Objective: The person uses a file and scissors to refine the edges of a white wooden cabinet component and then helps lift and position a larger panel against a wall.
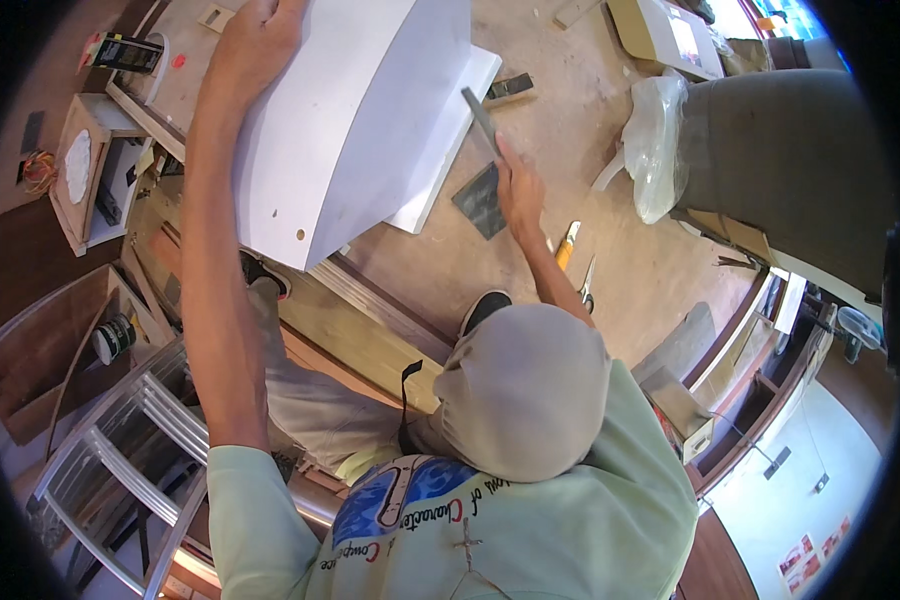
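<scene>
My left hand (260, 42) is closed over the upper left edge of a white box-like panel piece (300, 130), which has a curved edge and a small hole near its lower corner. The fingertips are cut off by the top of the view. My right hand (522, 198) grips a flat, dark grey bar like a file (480, 118), its free end pointing up toward a white board (455, 150) beside the panel piece. Below that hand lies a dark rectangular sheet (482, 203). Close by rest a yellow utility knife (568, 246) and scissors (588, 287).
A small dark block (511, 88) lies beyond the white board. At right are a clear plastic bag (656, 150) and a large grey cylinder (785, 160). An aluminium ladder (135, 450) and wooden drawer box (60, 340) stand at lower left. Long boards (360, 320) lie beneath the panel piece.
</scene>
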The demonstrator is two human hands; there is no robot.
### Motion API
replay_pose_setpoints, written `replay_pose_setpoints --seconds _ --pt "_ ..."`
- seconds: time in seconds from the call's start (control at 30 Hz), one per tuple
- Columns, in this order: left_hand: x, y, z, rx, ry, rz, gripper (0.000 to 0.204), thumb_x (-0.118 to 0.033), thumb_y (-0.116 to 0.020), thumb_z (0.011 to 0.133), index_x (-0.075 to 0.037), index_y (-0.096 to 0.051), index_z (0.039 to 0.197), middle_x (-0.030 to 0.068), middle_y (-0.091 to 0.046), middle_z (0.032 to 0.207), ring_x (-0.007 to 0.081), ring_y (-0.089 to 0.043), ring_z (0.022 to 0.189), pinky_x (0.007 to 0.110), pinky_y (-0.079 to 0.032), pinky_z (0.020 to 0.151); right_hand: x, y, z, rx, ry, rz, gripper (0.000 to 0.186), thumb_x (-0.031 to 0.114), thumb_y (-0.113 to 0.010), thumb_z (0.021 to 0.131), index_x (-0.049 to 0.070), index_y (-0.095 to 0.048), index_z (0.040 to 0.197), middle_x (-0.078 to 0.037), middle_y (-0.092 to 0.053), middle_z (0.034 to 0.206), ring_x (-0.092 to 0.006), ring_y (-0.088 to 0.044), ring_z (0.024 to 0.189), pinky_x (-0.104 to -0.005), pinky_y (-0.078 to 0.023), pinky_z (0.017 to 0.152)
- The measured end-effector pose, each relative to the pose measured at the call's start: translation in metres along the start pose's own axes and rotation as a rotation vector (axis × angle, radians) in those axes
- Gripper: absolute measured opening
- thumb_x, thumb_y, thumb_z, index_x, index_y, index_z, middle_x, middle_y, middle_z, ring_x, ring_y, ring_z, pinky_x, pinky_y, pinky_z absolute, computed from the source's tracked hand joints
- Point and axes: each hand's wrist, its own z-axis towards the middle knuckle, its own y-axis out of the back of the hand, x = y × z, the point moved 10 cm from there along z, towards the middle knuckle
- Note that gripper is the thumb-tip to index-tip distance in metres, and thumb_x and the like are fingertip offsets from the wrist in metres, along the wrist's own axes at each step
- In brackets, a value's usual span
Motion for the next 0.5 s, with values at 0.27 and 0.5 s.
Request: replay_pose_setpoints --seconds 0.27,0.5 --pt "0.011 0.022 0.012 -0.025 -0.01 0.064 0.067 -0.051 -0.041 0.102 0.01 -0.066 0.112 0.032 -0.068 0.107 0.0375 -0.066 0.107 0.043 -0.045 0.097 0.018 -0.005 -0.008 0.059 0.037 0.053 0.042 0.019 -0.057 0.099 0.025 -0.059 0.14 -0.024 -0.062 0.096 -0.0414 -0.064 0.084 -0.0471 -0.051 0.071" --pt "0.026 0.008 0.032 -0.044 -0.074 0.077 0.07 -0.053 -0.039 0.102 0.01 -0.064 0.117 0.0346 -0.065 0.116 0.0395 -0.063 0.115 0.043 -0.044 0.102 0.011 -0.003 -0.038 -0.005 0.117 0.04 0.042 0.019 -0.057 0.099 0.025 -0.058 0.141 -0.026 -0.064 0.099 -0.044 -0.064 0.081 -0.0483 -0.051 0.07"
